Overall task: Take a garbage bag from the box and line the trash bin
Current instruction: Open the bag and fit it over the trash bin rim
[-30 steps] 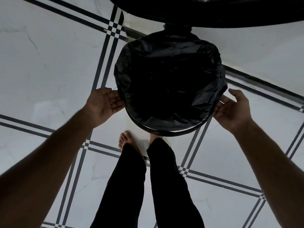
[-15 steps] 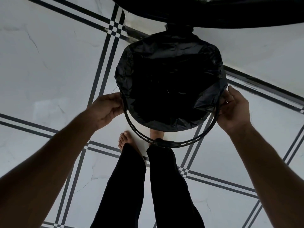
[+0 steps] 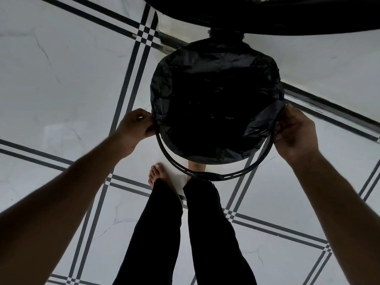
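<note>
With the garbage bag (image 3: 216, 103) already spread inside the trash bin (image 3: 267, 64) and folded over its rim, my left hand (image 3: 135, 128) and right hand (image 3: 294, 130) each pinch the retaining ring (image 3: 207, 175) at the bin's sides, not yet pressed down.

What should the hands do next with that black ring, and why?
Probably swing the ring back over the bin's rim. The left hand and right hand grip its sides, its near arc hangs clear of the bag, which is already draped over the bin.
</note>
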`<state>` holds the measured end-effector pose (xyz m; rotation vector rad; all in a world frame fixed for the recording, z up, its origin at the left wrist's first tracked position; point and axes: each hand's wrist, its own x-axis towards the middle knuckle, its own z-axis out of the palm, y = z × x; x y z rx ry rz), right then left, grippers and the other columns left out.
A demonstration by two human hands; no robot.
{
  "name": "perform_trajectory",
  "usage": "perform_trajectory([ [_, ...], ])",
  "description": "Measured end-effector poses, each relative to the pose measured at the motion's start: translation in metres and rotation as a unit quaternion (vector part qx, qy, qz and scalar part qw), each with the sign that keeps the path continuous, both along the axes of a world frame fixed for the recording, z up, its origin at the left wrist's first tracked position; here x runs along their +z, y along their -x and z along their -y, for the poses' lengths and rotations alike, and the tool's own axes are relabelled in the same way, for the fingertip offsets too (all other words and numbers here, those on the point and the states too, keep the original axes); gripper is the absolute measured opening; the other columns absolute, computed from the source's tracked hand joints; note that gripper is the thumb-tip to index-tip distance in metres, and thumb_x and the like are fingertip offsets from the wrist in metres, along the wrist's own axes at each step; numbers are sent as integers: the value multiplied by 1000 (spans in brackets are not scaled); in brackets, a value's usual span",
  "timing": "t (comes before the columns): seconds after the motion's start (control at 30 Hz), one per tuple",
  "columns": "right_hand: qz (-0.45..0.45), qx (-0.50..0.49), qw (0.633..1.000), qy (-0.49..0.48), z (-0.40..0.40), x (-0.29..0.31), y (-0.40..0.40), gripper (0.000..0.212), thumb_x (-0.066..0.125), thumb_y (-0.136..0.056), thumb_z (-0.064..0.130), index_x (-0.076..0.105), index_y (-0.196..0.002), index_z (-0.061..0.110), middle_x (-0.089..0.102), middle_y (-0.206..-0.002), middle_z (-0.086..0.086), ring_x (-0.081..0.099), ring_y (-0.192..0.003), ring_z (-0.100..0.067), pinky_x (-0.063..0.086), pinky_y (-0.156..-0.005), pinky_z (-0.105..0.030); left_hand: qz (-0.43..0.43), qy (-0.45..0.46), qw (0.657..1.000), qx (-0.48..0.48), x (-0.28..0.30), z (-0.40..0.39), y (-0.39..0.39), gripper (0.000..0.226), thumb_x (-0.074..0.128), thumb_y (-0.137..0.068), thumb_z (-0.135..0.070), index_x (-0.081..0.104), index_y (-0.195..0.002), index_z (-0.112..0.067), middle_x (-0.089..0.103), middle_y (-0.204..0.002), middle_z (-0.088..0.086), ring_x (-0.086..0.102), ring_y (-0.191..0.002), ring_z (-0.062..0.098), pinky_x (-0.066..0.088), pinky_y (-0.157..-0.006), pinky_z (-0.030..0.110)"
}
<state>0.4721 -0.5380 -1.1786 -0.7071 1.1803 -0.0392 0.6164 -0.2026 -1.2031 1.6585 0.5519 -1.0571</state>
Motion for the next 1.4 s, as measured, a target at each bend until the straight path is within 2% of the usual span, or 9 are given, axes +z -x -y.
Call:
perform_trajectory([
  [0.17, -7, 36, 999, 27, 2, -11, 5, 23, 59, -92, 11, 71, -111, 11, 67, -105, -3, 58, -96, -18, 46, -99, -33, -43, 35, 996, 77, 0, 7, 0, 38, 50, -89, 13, 58, -111, -17, 71, -78, 4, 69, -72, 14, 58, -72, 25],
  [0.3, -31, 57, 997, 52, 7, -17, 4, 56, 60, -88, 4, 50, -143, 9, 53, -122, -8, 49, -108, -23, 46, -96, -32, -59, 57, 992, 101, 6, 11, -3, 28, 46, -94, 7, 67, -90, -12, 73, -75, -2, 69, -73, 12, 56, -70, 21],
  [0.43, -46, 66, 995, 64, 10, -14, 1, 43, 61, -88, -1, 59, -130, 11, 64, -114, -5, 60, -96, -18, 49, -94, -31, -41, 57, 995, 70, 8, 4, -1, 19, 54, -95, -1, 66, -84, -11, 73, -75, -3, 70, -76, 9, 57, -71, 19],
  [0.57, -51, 96, 989, 98, 14, -5, -4, 31, 62, -84, -8, 68, -96, 21, 63, -92, -1, 58, -76, -12, 48, -80, -26, 36, -73, 997, -3, 4, 16, -11, 20, 57, -93, -1, 64, -77, -11, 67, -77, 6, 67, -75, 17, 60, -70, 26],
  [0.7, -48, 135, 975, 170, 15, 1, -6, 33, 66, -76, -10, 71, -91, 19, 66, -86, -3, 63, -80, -17, 52, -81, -28, 79, -155, 984, -33, 1, 25, -16, 17, 65, -86, -4, 66, -75, -16, 65, -71, 3, 61, -68, 19, 54, -67, 30],
  [0.87, -60, 242, 902, 354, 12, 8, -13, 37, 70, -71, -11, 70, -86, 24, 70, -75, 1, 64, -73, -14, 54, -75, -30, 87, -74, 992, 53, 6, 21, -6, 30, 65, -83, 3, 50, -100, -17, 60, -74, 2, 54, -60, 10, 51, -68, 27],
  [1.07, -87, 325, 793, 508, 4, 10, -15, 29, 57, -79, -1, 65, -96, 22, 68, -81, 2, 68, -76, -22, 56, -72, -32, 159, -82, 982, -64, 13, 11, -14, 25, 77, -72, -2, 70, -68, -26, 70, -71, -4, 67, -78, 22, 58, -85, 44],
  [1.27, -87, 256, 871, 411, -6, 18, -13, 17, 70, -83, 24, 71, -100, 24, 70, -83, 3, 61, -73, -10, 52, -76, -29, 50, -10, 998, 34, 20, 10, -21, 18, 62, -90, -22, 75, -91, -10, 75, -94, 9, 72, -94, 24, 56, -93, 38],
  [1.4, -54, 235, 884, 400, -10, 18, -11, 12, 78, -85, 26, 70, -93, 23, 68, -86, 0, 60, -79, -9, 51, -78, -23, 110, -26, 993, -22, 15, 10, -19, 30, 66, -90, -38, 70, -81, -10, 72, -87, 9, 71, -88, 19, 57, -88, 35],
])
